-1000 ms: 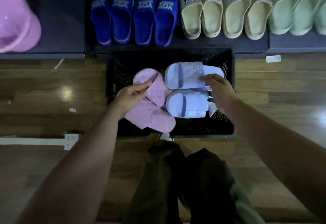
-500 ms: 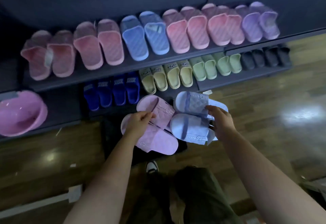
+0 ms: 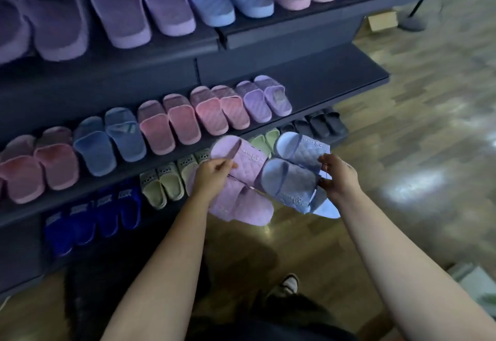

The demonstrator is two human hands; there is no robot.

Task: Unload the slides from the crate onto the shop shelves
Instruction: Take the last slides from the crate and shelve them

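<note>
A: Carrying is the step in hand: a pink pair [image 3: 241, 182] is pinched in the left hand [image 3: 212, 177] and a pale blue pair [image 3: 292, 177] is clamped in the right hand [image 3: 339, 177], both held in mid-air at the frame's centre, clear of the shelves.

B: And the crate?

A: It cannot be made out with certainty; only a dark shape is seen at lower left.

B: What is called for next?

A: A bare stretch of the middle shelf [image 3: 349, 77], right of centre beyond the lilac pair [image 3: 264, 99], is judged the likely spot; each pair would need setting down side by side.
</note>
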